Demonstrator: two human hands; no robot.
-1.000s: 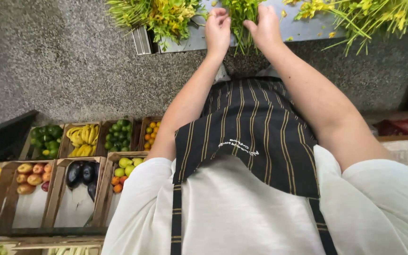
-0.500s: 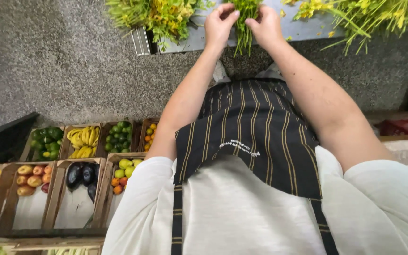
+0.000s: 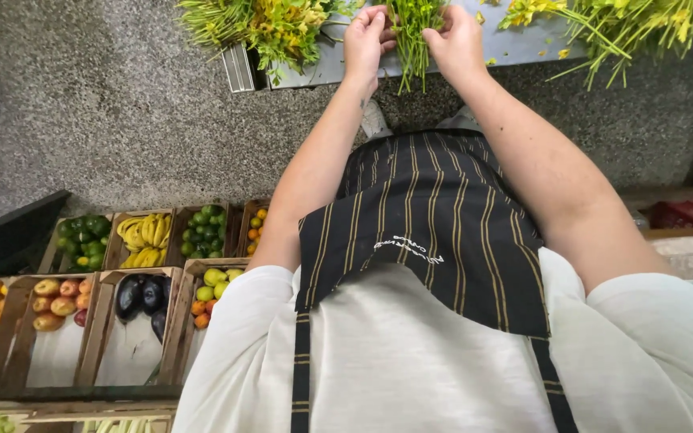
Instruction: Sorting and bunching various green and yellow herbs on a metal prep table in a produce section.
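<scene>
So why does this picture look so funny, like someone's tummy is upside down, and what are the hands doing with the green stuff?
The camera sits on the person's head and looks straight down, so you see their chest, a dark striped apron and both arms reaching away from you. There is only this one view. The left hand and the right hand together pinch a small bunch of green stems over a grey metal tray. More green plants with yellow flowers lie on the tray at both sides. Lower left, wooden crates hold fruit and vegetables: yellow bananas, dark aubergines, and green and orange fruits.
</scene>
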